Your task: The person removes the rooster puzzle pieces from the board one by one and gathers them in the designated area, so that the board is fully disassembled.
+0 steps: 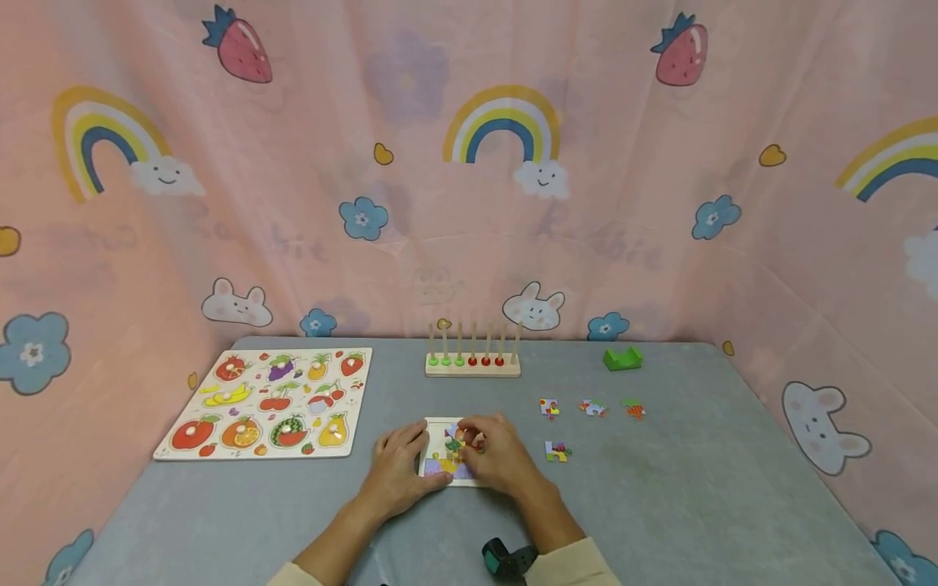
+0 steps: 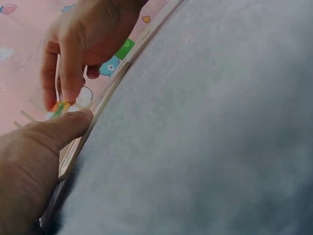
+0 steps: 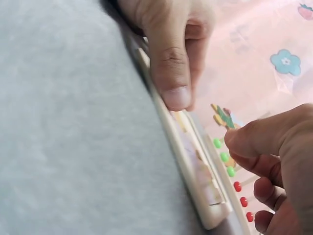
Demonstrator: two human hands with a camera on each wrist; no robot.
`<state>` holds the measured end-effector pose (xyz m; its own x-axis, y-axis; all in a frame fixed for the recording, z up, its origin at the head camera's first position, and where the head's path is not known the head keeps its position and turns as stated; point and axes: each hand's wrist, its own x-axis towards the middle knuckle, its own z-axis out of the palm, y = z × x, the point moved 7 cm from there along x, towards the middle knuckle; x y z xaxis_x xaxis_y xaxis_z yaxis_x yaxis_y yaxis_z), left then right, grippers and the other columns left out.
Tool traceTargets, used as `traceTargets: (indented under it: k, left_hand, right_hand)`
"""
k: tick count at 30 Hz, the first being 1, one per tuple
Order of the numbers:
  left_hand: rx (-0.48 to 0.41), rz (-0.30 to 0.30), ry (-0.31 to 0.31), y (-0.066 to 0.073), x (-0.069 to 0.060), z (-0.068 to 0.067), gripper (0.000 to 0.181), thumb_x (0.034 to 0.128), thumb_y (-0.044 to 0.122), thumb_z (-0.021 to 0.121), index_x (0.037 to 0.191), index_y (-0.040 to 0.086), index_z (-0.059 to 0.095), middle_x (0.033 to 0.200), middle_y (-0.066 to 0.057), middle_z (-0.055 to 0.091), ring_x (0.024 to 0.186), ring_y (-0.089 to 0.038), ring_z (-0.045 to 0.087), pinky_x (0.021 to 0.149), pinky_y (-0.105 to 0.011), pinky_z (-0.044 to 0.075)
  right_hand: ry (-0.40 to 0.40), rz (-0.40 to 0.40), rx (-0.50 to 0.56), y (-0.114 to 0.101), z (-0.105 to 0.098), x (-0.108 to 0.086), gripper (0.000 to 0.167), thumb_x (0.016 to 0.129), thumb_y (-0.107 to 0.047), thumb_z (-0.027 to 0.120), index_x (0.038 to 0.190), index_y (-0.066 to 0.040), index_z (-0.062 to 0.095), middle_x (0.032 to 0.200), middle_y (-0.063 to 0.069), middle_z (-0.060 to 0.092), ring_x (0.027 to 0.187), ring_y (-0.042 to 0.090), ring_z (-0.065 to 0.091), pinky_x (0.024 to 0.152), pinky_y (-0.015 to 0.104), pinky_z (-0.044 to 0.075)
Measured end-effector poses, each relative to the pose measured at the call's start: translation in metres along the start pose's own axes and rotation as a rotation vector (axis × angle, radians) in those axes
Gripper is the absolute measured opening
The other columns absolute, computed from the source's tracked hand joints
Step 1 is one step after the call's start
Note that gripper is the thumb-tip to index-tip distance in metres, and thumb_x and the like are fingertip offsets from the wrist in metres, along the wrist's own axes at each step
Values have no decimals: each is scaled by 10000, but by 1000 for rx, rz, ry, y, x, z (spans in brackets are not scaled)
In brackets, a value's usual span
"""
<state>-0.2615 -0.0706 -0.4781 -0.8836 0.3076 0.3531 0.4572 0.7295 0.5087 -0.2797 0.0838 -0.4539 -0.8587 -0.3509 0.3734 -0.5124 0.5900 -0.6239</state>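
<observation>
A small framed puzzle tray (image 1: 432,425) lies on the grey table, with colourful pieces in its lower part. My left hand (image 1: 399,472) rests along the tray's left side, thumb on its near edge; the left wrist view shows that thumb (image 2: 73,125) on the rim. My right hand (image 1: 501,460) is over the tray's right part and pinches a puzzle piece (image 3: 223,115) between thumb and fingertips, held above the tray in the right wrist view. Four fingers of the right hand curl inward. Several loose pieces (image 1: 556,452) lie to the right.
A fruit board (image 1: 359,407) lies at the left. Behind the tray stands a wooden peg rack (image 1: 472,369) with green and red beads. A green block (image 1: 623,359) is at the back right. A dark wrist-worn device (image 1: 506,560) shows near my right sleeve.
</observation>
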Motion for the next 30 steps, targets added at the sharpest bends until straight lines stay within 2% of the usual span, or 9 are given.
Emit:
traceTargets:
  k: [7, 14, 22, 30]
  left_hand:
    - [1, -2, 1, 0, -3, 2, 754, 717, 429, 823, 1236, -75, 609, 1325, -190, 541, 1219, -344, 475, 973, -578, 266]
    - [10, 10, 21, -1, -3, 0, 749, 705, 426, 832, 1227, -66, 618, 1321, -186, 545, 1207, -344, 486, 966, -576, 272]
    - [2, -3, -1, -2, -1, 2, 768, 707, 427, 830, 1254, -61, 604, 1340, -178, 533, 1222, -341, 472, 987, -572, 252]
    - [-7, 4, 1, -1, -1, 2, 772, 706, 415, 831, 1256, -73, 597, 1341, -184, 528, 1224, -343, 467, 987, -572, 244]
  right_hand:
    - [9, 17, 68, -8, -16, -1, 269, 805, -43, 756, 1066, -50, 695, 810, -102, 605, 817, 193, 522, 697, 324, 418]
    - [45, 59, 100, -15, -41, -6, 286, 793, -18, 772, 1066, -58, 696, 814, -87, 587, 885, 259, 534, 768, 407, 428]
    - [140, 73, 147, -20, -70, -16, 292, 758, 28, 786, 1028, -49, 707, 800, -78, 581, 861, 168, 506, 798, 481, 442]
    - [160, 24, 105, -20, -88, -22, 319, 737, 30, 806, 1030, -56, 712, 798, -105, 584, 839, 132, 496, 773, 413, 433]
